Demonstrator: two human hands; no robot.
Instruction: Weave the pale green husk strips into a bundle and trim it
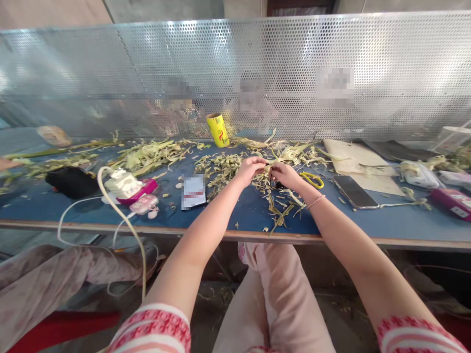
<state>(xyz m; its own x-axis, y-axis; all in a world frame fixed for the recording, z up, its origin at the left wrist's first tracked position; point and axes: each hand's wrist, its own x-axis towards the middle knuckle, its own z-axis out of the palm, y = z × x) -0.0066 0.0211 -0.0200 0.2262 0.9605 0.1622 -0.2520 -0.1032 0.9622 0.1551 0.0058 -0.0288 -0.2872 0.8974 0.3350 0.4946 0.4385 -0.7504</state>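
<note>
Both forearms reach from me over the blue bench [386, 223]; my left hand [250, 169] and right hand [285, 175] meet, each grip pinching one dried leaf strip [268, 169] between them. Yellow scissors [312, 179] lie just right of the grip, a phone [353, 191] farther right, a yellow roll [218, 129] beyond.

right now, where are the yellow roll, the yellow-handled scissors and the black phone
yellow cylindrical roll [218, 129], head view, on its printed side
yellow-handled scissors [312, 180], head view, on the handle loop
black flat phone [353, 191], head view, on the middle of its screen
</note>
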